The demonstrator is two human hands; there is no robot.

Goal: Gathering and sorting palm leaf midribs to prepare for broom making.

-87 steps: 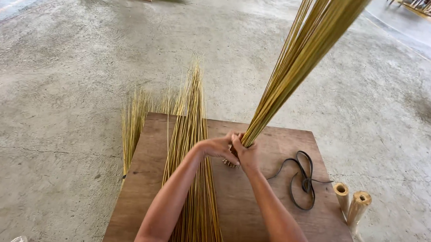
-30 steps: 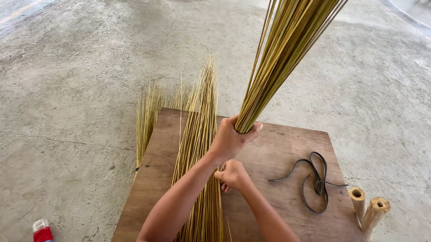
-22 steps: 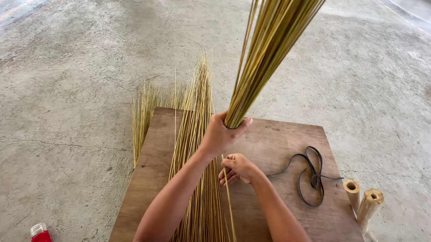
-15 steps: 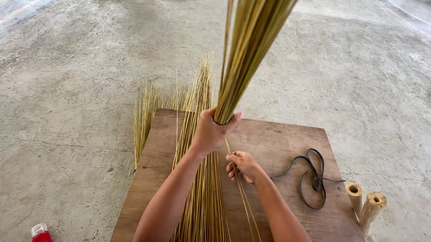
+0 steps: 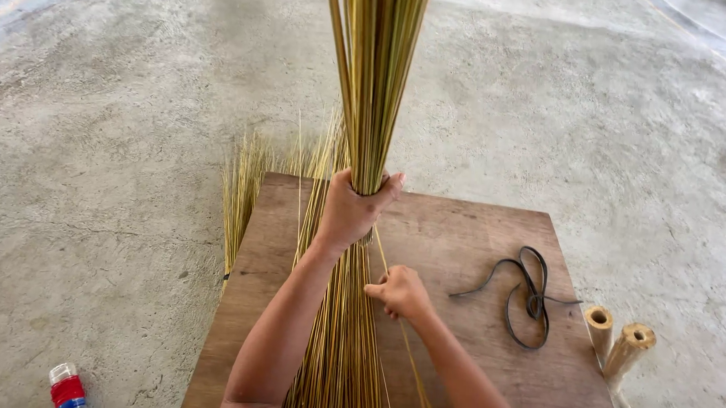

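Gripping a tall upright bundle of thin yellow-green palm sticks [image 5: 374, 74], our left hand [image 5: 353, 212] kept its grip wrapped tight around the bundle's lower end, just above the brown wooden counter [image 5: 475, 241]. Our right hand [image 5: 400, 291] sat lower and a little to the right, its grip pinched narrow on a single thin stick [image 5: 410, 345] that ran down toward the near edge. Beneath both forearms lay a flat sheaf of the same yellow sticks [image 5: 336, 350], stretched along the counter with its tips fanning past the far edge over the grey concrete floor [image 5: 121, 136].

We judged the step in hand to be gathering: loose sticks being fed one at a time into the held bundle. The next move, as we read it, called for lifting that single stick up alongside the bundle and tucking it under the left fingers without loosening them.

Over to the right lay a black rubber strap [image 5: 530, 297], looped, and just off the counter's corner two short bamboo tubes [image 5: 618, 342]. A small red-capped bottle [image 5: 67, 385] stood on the floor at the left.
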